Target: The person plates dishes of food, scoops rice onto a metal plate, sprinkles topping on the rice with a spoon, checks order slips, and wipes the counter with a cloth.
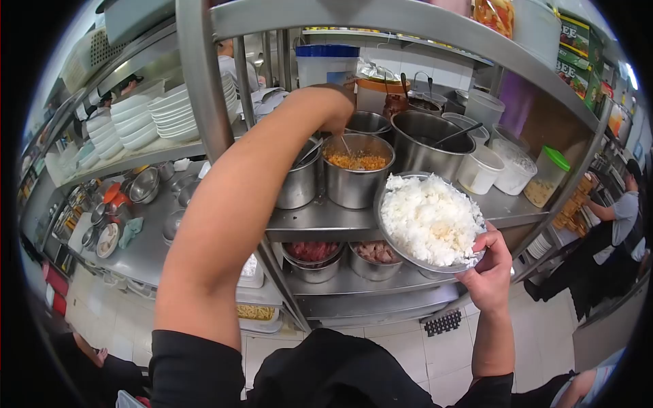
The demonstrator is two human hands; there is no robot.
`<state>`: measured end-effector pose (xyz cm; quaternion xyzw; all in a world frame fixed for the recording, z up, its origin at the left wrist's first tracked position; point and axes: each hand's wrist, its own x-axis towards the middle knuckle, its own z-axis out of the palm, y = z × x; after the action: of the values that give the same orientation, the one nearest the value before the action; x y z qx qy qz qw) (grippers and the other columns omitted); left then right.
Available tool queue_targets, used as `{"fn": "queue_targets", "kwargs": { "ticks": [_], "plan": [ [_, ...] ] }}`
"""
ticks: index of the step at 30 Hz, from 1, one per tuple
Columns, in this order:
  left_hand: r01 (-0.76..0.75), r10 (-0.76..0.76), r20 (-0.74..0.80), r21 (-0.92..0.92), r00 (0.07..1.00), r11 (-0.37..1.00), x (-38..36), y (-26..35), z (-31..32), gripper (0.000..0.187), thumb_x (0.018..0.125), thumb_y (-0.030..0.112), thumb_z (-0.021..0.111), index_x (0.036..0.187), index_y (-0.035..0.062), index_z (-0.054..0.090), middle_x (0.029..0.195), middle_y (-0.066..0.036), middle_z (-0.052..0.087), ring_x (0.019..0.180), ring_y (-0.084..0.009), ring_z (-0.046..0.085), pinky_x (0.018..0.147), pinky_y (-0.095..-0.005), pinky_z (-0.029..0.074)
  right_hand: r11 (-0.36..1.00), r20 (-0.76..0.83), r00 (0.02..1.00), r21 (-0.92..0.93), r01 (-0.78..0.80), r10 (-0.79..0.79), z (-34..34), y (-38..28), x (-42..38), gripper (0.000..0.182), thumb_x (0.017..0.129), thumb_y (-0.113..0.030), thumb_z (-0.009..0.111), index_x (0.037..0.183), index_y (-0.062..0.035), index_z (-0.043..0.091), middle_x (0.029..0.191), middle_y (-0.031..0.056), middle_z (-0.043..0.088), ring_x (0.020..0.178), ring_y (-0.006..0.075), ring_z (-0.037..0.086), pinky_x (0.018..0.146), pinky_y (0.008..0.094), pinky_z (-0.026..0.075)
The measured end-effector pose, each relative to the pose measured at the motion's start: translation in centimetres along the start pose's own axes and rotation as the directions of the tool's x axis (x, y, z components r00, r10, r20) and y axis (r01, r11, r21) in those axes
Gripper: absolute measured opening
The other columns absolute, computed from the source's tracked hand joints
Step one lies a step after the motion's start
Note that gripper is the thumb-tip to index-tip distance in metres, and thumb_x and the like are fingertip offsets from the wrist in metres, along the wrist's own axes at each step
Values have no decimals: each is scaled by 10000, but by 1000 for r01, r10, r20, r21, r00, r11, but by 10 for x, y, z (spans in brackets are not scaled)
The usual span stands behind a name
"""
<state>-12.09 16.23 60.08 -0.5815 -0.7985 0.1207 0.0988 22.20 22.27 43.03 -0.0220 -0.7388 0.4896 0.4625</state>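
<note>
My left hand (335, 107) reaches over the metal shelf (309, 221), its fingers closed on a thin spoon handle (345, 144). The spoon's lower end is sunk in crumbly orange food (357, 162) inside a steel pot (357, 187). My right hand (491, 272) grips the rim of a metal bowl (401, 253) heaped with white rice (432, 217), with the thumb over the edge. This bowl is tilted slightly, in front of the shelf and to the right of the orange food. A few brownish bits lie on the rice.
More steel pots (425, 158) and plastic tubs (480, 170) share the shelf. Bowls of raw meat (313, 251) sit below. Stacked white plates (178, 112) are at the left, beside a metal post (204, 75). Another person (615, 217) stands at far right.
</note>
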Motion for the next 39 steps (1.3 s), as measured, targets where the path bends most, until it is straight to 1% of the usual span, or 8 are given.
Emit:
{"fn": "queue_targets", "kwargs": {
  "ticks": [3,4,10,14,24,31,35,39],
  "plan": [
    [-143,140,-62,-39,988,989,-10,10,3,210,754,177,688,945,94,720,944,-128,695,915,-304,657,785,-403,511,1000,50,999,9,14,-15,-9,2,12,445,665,-51,828,937,-68,477,1300,154,438,1188,238,492,1000,345,414],
    [-74,71,95,36,993,997,-23,29,-7,208,759,167,657,950,106,714,941,-129,693,902,-305,657,788,-412,512,1000,69,997,8,23,-23,-10,2,15,444,664,-42,826,937,-67,476,1298,153,439,1186,238,494,999,343,417],
    [2,24,-200,130,979,991,-50,45,-11,184,819,137,585,961,115,700,916,-135,669,888,-323,664,747,-428,538,999,116,993,45,-5,0,-20,5,26,455,654,-19,828,937,-54,474,1296,157,433,1181,238,503,975,334,453],
    [-18,66,-173,265,983,964,-42,37,21,187,836,157,562,955,123,702,931,-127,669,884,-324,667,751,-429,541,1000,134,991,22,-15,12,-20,6,28,461,641,18,822,941,-45,477,1318,164,409,1185,242,511,963,332,478],
    [-67,81,29,-327,996,942,-32,16,14,195,790,198,629,920,79,712,839,-116,700,791,-260,667,728,-371,511,999,155,987,25,47,-50,-18,17,31,464,652,43,805,962,-50,472,1367,180,379,1219,259,488,985,352,466],
    [-18,-6,-61,-388,998,921,-36,-2,17,240,795,254,609,946,103,718,922,-102,707,866,-247,663,762,-361,510,997,139,989,70,31,-41,-16,18,31,463,661,16,821,957,-53,472,1351,167,406,1217,250,487,984,348,459],
    [136,-181,-72,-414,981,900,-49,-4,11,295,796,305,613,1002,122,716,951,-102,703,890,-250,654,779,-354,500,997,120,993,80,12,-21,-16,19,29,475,649,16,832,954,-53,474,1340,162,413,1205,246,500,971,339,473],
    [60,-191,-208,-511,959,857,-67,4,2,296,800,323,608,978,113,718,929,-99,700,856,-240,649,774,-349,495,996,106,994,90,-28,19,-14,17,28,484,639,24,835,953,-52,474,1336,160,412,1197,247,515,971,341,486]
  ]
}}
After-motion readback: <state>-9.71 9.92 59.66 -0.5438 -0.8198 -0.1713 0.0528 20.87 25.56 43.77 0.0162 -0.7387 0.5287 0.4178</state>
